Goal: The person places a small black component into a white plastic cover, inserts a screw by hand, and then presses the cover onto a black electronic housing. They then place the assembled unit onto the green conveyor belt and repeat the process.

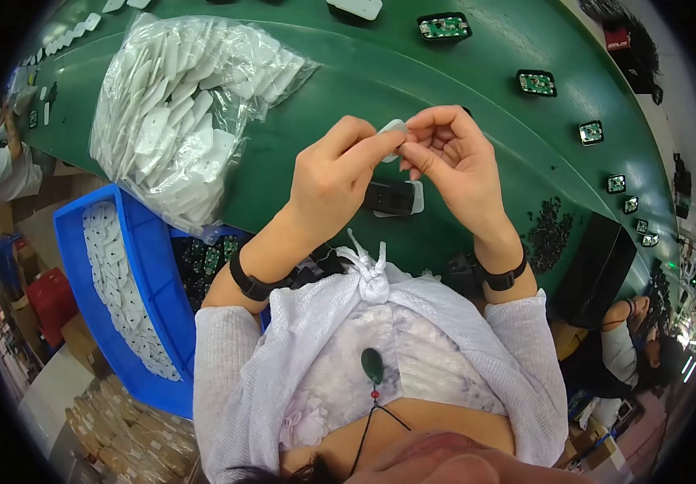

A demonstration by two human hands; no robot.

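One green table (541, 137) takes up most of the view; work surface for everything logged below. Landmark for all places: the clear plastic bag (166, 121), on the table, heavily filled with loose white plates.

Blue bin (150, 278): below the bag and slightly to its left, with a thick layer of small white parts inside. Black box (595, 266): well to the right of the bag and lower, its contents not visible.

Left hand (333, 169): just right of the bag, thumb and forefinger pinched together on one white plate (394, 127), other fingers curled in. Right hand (457, 157): farther right of the bag, thumb and forefinger nearly meeting at the same plate's edge, remaining fingers loosely bent. Whether it grips the plate or some tiny part: cannot tell.

Pile of small black parts (554, 230): well right of the bag, beside the black box. Open black cases (536, 82): seven counted, strung out right of the bag toward the far edge, each with a bare green board showing.

Black case (390, 196): right of the bag, below the hands, a second white plate (418, 198) partly under it.

Progress, as judged: one plate being worked, unfinished as far as can be seen. Bag stock looks largely unused; the seven cases look uncovered. No finished piece identified with certainty.
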